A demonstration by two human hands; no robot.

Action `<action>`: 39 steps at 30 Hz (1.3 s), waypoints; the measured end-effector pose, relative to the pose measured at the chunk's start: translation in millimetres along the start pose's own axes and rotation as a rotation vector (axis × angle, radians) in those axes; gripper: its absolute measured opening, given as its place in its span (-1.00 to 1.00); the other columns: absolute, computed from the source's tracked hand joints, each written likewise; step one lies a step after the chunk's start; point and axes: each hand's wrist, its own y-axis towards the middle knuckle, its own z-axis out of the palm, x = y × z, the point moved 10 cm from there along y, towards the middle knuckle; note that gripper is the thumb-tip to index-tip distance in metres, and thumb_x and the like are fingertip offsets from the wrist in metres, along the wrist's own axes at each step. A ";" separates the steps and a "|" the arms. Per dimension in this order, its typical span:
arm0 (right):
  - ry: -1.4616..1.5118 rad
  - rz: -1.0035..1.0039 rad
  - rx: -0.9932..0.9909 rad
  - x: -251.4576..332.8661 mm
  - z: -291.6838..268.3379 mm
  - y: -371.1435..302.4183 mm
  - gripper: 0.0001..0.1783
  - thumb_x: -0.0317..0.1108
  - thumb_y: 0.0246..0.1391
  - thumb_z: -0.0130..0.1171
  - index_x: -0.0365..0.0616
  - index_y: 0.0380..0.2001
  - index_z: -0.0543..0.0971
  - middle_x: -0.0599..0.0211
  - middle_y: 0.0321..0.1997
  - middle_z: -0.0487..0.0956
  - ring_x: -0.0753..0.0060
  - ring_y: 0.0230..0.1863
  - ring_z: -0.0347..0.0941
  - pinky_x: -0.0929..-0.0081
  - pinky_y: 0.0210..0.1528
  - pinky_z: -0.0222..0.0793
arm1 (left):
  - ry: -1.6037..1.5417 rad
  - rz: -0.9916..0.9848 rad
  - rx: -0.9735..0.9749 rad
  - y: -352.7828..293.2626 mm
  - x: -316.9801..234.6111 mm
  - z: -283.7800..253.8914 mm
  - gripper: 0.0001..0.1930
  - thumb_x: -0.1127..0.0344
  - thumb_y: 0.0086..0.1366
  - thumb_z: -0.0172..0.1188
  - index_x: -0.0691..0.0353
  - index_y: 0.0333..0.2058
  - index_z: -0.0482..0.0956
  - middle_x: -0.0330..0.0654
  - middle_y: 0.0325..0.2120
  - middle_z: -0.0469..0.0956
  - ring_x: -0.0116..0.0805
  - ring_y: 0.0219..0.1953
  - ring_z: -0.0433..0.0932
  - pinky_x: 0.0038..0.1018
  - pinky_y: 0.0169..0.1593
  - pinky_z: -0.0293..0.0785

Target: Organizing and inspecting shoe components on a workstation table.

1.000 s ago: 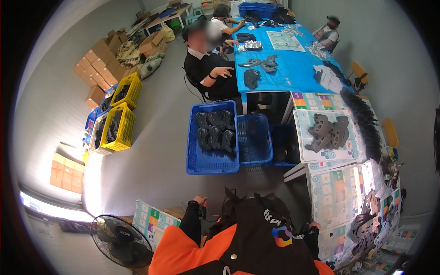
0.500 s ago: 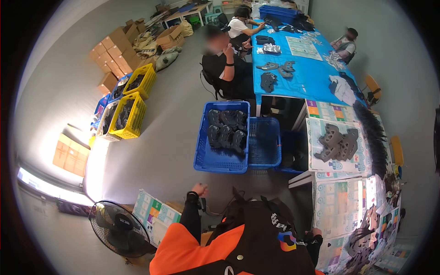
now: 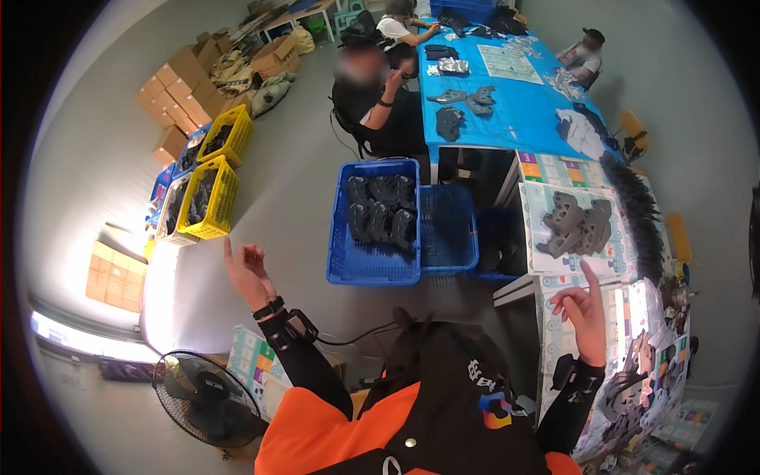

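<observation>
Both of my hands are raised in front of me with nothing in them. My left hand [image 3: 250,279] is over the floor at the left, its index finger stretched out and the other fingers loosely bent. Over the near part of the patterned table at the right is my right hand [image 3: 584,317]. Its index finger points away from me, and the other fingers are half curled. Just beyond that fingertip lies a pile of dark grey curved plastic parts [image 3: 574,227] on a patterned sheet. Black straps with small devices sit on both wrists.
A blue crate [image 3: 336,257] of black parts stands on the floor ahead, beside another blue crate [image 3: 469,261]. Yellow crates [image 3: 226,207] and cardboard boxes are at the left. A fan [image 3: 207,396] stands near left. People sit around the blue-covered table [image 3: 507,131].
Both hands have risen and moved forward, away from my body. Their index fingers now point outward. The view has shifted slightly, and the seated person in black has lowered their head.
</observation>
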 end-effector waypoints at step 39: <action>-0.243 -0.541 0.726 106.2 211.2 -96.8 -0.28 0.01 0.14 0.40 -0.28 0.18 0.49 -0.04 -0.17 0.65 -0.19 -0.17 0.59 0.12 -0.14 0.52 | -0.255 0.542 0.437 -265.4 -158.6 236.2 -0.72 0.39 0.51 -0.03 0.44 0.09 0.42 -0.14 -0.55 0.50 -0.45 -0.58 0.43 -0.57 -0.49 0.35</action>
